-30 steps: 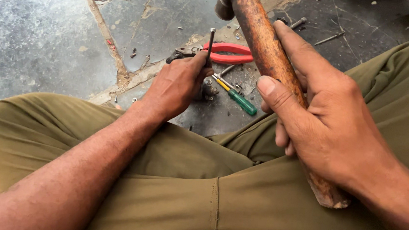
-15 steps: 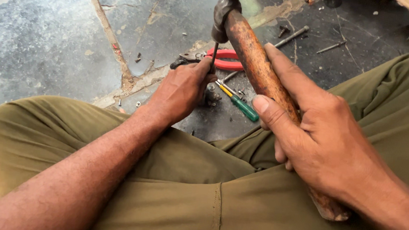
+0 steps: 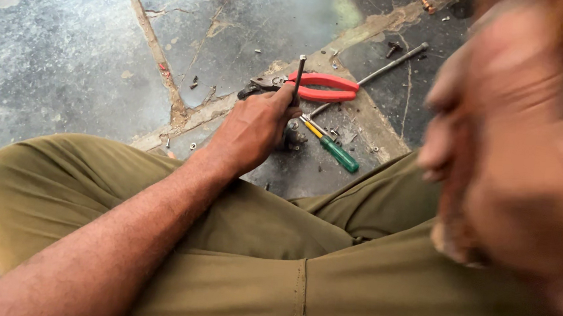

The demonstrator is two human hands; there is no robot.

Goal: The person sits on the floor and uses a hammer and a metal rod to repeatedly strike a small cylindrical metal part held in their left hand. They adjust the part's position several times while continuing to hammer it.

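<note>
My left hand (image 3: 253, 131) grips a thin dark metal rod (image 3: 299, 73) and holds it upright over a small dark metal part (image 3: 294, 139) on the stone floor. My right hand (image 3: 513, 154) is raised close to the camera at the right and is heavily blurred by motion. It is closed around a brown wooden handle (image 3: 452, 216), whose butt end shows below the fist. The hammer's head is out of view above the frame.
Red-handled pliers (image 3: 323, 87) lie just beyond the rod. A green-handled screwdriver (image 3: 335, 150) lies by the left hand. A long thin metal bar (image 3: 394, 63) and small bits of hardware are scattered on the cracked floor. My crossed legs in olive trousers (image 3: 256, 242) fill the foreground.
My right hand has swung the hammer up and toward the camera, so its head has left the frame and the hand is blurred. The left hand still holds the rod upright.
</note>
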